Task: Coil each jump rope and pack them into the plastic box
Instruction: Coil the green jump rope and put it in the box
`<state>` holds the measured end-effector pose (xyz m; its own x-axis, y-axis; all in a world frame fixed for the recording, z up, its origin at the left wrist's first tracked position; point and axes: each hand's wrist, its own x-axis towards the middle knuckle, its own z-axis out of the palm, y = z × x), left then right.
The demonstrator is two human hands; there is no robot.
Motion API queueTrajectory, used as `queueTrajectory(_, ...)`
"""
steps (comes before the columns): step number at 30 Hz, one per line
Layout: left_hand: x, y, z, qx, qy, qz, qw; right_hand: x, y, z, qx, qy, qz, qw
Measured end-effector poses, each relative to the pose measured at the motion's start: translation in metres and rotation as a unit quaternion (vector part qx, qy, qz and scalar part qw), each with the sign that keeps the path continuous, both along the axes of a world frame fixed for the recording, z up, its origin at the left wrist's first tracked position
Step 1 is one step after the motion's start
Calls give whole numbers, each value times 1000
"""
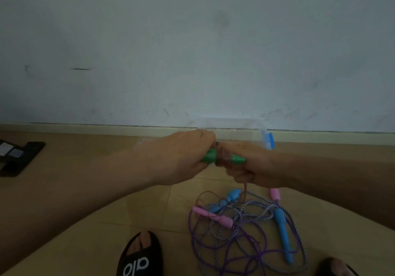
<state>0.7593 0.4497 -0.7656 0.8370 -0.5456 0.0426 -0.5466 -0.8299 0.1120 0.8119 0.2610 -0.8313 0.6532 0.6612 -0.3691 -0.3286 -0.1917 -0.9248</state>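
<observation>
Both hands, the left hand (188, 154) and the right hand (252, 164), clench around green plastic jump-rope handles (210, 156) wound with thin brownish cord, held before a clear plastic box (241, 130) by the wall. Below them, tangled purple and striped jump ropes (241, 228) with pink and blue handles lie on the tan tiled floor (85, 190).

- Both hands, left hand (183, 156) and right hand (250, 164), meet above the floor (85, 190), gripping jump rope handles (213, 158) between them.
- Loose ropes (245, 233) lie below, right of the slipper (141, 254).
- Plastic box (235, 130) stands behind the hands, against the wall (192, 40).

Dim, bluish, soft-focused view with flat shadowless light and wide-angle bending at the edges.
</observation>
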Motion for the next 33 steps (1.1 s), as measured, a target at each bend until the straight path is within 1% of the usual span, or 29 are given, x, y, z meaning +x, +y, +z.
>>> queueTrajectory(2, 1, -3, -3, 60, -26, -26, 998, -1, -1, 0, -20, -7, 4, 1000)
queueTrajectory(4, 3, -5, -3, 118, -65, -52, 989, 5, -2, 5, -69, -59, -10, 996)
queueTrajectory(7, 5, -3, 2, 135, -150, -134, 970, 11, 0, 10, -91, -105, -8, 990)
queueTrajectory(10, 5, -4, 2, 135, -162, -178, 961, 4, 5, 3, -97, -93, -8, 991)
queueTrajectory(12, 3, -4, 0, 140, -158, -183, 960, -1, 6, -4, -104, -81, -16, 991)
queueTrajectory(17, 1, 2, -1, 97, -120, -113, 981, -2, 0, -6, -86, -74, -25, 993)
queueTrajectory(20, 0, -2, 3, 81, -124, -65, 987, -5, 1, 1, -4, -17, -7, 1000)
queueTrajectory(21, 2, -4, 4, 75, -119, -45, 989, -8, 3, 3, 6, -9, -2, 1000)
queueTrajectory(24, 13, -5, 2, 20, -72, 52, 996, -21, 14, 8, -28, 37, -20, 999)
queueTrajectory(26, 23, 1, -8, 28, -63, 99, 993, -30, 23, 9, -33, 55, -42, 997)
queueTrajectory(28, 28, 9, -23, 67, -63, 127, 988, -38, 31, 13, -65, 28, -74, 995)
queueTrajectory(29, 28, 11, -29, 89, -63, 141, 984, -40, 33, 13, -92, -16, -82, 992)
queueTrajectory(30, 28, 13, -34, 115, -62, 153, 980, -42, 35, 14, -129, -80, -81, 985)
queueTrajectory(32, 27, 14, -42, 160, -53, 161, 972, -45, 37, 18, -189, -190, -46, 962)
queueTrajectory(33, 26, 12, -45, 171, -42, 157, 972, -44, 38, 20, -201, -223, -35, 953)
